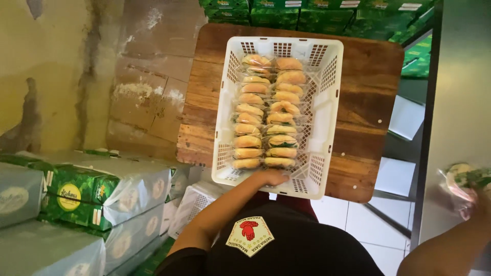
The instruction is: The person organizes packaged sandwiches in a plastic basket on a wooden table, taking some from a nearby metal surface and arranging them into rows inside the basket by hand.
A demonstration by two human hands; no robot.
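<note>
A white plastic basket sits on a brown wooden board. It holds two rows of several wrapped bun sandwiches. My left hand reaches into the basket's near end with curled fingers, touching the nearest sandwiches; whether it grips anything is hidden. My right hand is at the far right edge, blurred. It holds one clear-wrapped sandwich with green filling over a grey metal surface.
Green boxes in plastic wrap are stacked at the lower left, and more green boxes lie beyond the board. A second white basket stands below the board. A worn wall is on the left, white floor tiles below right.
</note>
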